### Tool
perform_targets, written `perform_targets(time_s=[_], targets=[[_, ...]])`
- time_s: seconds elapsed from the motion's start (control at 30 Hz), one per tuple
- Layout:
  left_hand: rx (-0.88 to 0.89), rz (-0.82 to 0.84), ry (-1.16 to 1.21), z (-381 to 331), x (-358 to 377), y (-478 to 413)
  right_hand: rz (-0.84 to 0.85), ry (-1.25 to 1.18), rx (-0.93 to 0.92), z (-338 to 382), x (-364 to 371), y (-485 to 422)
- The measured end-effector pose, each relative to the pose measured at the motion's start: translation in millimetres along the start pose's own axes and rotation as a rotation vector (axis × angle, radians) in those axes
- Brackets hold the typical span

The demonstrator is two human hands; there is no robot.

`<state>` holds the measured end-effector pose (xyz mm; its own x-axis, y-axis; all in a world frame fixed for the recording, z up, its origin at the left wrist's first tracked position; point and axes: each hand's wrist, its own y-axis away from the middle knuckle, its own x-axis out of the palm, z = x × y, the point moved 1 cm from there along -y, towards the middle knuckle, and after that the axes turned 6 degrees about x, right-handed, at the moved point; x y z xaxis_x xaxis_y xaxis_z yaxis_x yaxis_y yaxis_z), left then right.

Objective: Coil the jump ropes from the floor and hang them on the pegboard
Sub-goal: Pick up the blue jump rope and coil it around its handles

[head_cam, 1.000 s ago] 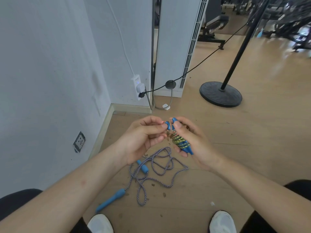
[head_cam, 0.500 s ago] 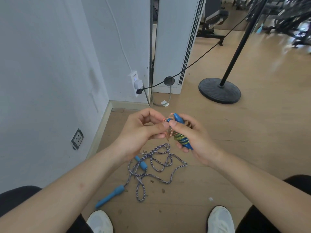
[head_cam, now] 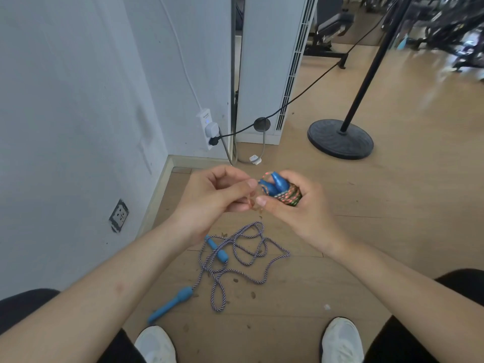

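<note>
Blue handles poke up out of the coiled jump rope (head_cam: 286, 196), a tight bundle of green-and-orange cord that the right hand (head_cam: 296, 213) grips in front of the person, above the floor. Its fingers (head_cam: 301, 184) are curled closely round the wraps, and the thumb lies across the near side. The left hand (head_cam: 212, 203) is right beside it, nearly touching. Its fingers are folded in, and thumb and forefinger pinch a thin loop of the same cord at the handle tips. That loop is blurred, so how it runs cannot be told. The second jump rope (head_cam: 243, 255) lies loose on the floor below the hands, a purple-and-white striped cord in a tangle of overlapping loops. One of its blue handles is partly hidden under the left wrist; the other lies nearer the left shoe (head_cam: 155, 344). The right shoe (head_cam: 341, 339), also white, is well apart from the cord. The wooden floor (head_cam: 392, 231) is pale and scattered with small brown flecks round the rope. A white wall (head_cam: 65, 100) runs along the left and bears a socket (head_cam: 119, 214) low down. In the corner a power strip (head_cam: 208, 128) has a mark too small to read, with plugs in it and a black cable leading away. Beside it stands a tall white unit (head_cam: 264, 61) with a slatted side, then the round black stand base (head_cam: 340, 138) with its pole. Dark gym equipment shows blurred behind.
</note>
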<state>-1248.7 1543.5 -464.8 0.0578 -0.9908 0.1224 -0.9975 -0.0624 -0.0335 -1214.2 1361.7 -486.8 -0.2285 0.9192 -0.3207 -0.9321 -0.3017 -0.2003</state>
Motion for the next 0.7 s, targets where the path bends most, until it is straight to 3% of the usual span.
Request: perform_targets(time_s=[0.13,0.47,0.7], targets=[[0.012,-0.016,-0.055,0.2,0.2,2.2,-0.033,-0.043,-0.024,2.7,1.8,0.4],[-0.159,0.008,0.281,-2.8,1.1,0.5,-0.017,-0.071,-0.055,3.3,3.0,-0.2],[-0.191,0.068,0.296,0.1,-0.2,-1.4,0.013,-0.020,-0.096,1.8,1.5,-0.8]])
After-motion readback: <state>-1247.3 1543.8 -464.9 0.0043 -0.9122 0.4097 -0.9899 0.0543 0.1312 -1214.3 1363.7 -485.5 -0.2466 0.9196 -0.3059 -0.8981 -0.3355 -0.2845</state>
